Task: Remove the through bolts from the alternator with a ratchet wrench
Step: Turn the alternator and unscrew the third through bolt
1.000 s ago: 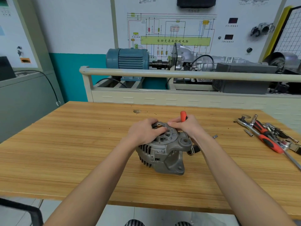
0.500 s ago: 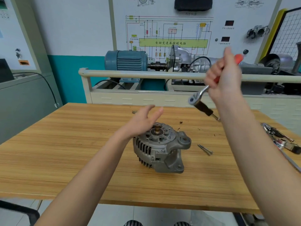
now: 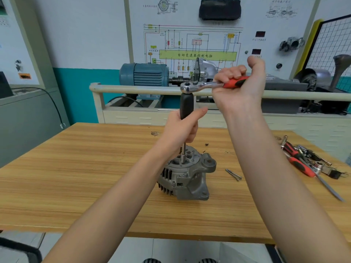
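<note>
My right hand (image 3: 239, 86) grips the ratchet wrench (image 3: 212, 84), my left hand (image 3: 182, 130) steadies its extension (image 3: 186, 105) on a through bolt atop the alternator (image 3: 187, 174) mid-table, so next I swing the handle to loosen it

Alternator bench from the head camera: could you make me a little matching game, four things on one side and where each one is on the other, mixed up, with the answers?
Things:
1. alternator
2. ratchet wrench
3. loose bolts
4. pile of tools

Places:
A. gripped by its red handle in the right hand
B. lying on the table just right of the alternator
C. heaped at the table's right edge
D. standing on the table under the left hand, which holds the black extension grip

Pairs: 1-D, 2-A, 3-B, 4-C
</note>
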The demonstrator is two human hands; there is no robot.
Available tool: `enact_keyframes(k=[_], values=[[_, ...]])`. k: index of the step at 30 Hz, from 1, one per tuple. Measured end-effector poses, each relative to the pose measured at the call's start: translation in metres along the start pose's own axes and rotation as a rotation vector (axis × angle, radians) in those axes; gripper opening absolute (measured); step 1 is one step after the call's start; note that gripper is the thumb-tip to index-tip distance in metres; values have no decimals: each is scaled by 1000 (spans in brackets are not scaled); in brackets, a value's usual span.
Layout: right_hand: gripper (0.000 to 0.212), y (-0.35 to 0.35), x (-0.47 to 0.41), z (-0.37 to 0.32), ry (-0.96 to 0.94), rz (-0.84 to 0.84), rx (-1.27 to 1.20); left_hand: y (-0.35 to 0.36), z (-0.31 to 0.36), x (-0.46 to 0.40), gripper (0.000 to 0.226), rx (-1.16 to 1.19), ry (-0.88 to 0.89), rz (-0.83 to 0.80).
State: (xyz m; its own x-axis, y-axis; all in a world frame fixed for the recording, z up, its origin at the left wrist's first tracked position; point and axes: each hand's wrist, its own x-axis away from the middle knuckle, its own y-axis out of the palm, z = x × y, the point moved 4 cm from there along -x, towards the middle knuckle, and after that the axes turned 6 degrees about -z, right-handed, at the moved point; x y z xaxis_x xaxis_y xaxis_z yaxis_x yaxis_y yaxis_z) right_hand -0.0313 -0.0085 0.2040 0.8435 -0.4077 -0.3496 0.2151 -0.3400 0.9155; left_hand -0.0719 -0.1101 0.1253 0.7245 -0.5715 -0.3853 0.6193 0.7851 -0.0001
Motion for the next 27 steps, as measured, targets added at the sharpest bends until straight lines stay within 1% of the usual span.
enact_keyframes(k=[4, 8, 12, 22, 27], values=[[38, -8, 7, 2, 11, -28, 29, -4, -8, 7, 59, 50, -37, 11], [41, -14, 9, 4, 13, -45, 40, -1, -15, 13, 60, 97, -70, 34], [41, -20, 10, 2, 10, -33, 40, 4, -18, 14, 58, 129, -58, 38], [39, -27, 15, -2, -24, -47, 60, 7, -22, 15, 57, 142, -43, -16], [39, -29, 18, -3, -54, -59, 62, 8, -25, 15, 59, 146, -37, -58]])
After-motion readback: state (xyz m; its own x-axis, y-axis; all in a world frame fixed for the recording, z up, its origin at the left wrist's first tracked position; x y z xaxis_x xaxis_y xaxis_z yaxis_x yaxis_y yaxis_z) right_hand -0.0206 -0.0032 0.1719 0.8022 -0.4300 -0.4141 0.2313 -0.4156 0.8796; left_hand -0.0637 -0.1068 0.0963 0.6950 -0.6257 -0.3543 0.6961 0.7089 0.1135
